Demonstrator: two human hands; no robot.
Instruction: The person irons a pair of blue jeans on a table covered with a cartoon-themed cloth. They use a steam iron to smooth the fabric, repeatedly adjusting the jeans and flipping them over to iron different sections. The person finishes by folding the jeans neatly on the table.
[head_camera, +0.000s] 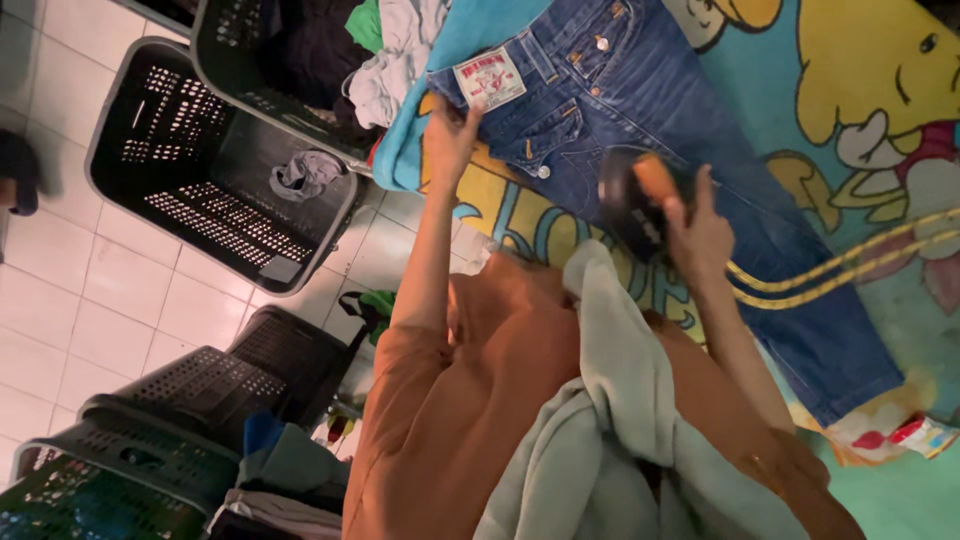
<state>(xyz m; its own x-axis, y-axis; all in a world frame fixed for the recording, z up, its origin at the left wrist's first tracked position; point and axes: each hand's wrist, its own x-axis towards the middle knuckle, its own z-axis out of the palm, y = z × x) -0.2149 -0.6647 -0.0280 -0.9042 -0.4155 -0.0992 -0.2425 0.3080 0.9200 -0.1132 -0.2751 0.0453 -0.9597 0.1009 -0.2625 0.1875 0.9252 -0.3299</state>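
A pair of blue jeans lies flat on a bright cartoon-print cloth. My left hand grips the waistband corner beside the white patch. My right hand is closed around the orange handle of a dark clothes iron, which rests on the jeans near the hip pocket. A striped yellow cord runs from the iron across the trouser leg to the right. A grey-green garment hangs over my orange-sleeved shoulder.
Black perforated laundry baskets stand on the white tile floor at left: one holds a grey rag, one is heaped with clothes, and more are stacked lower left with folded clothes.
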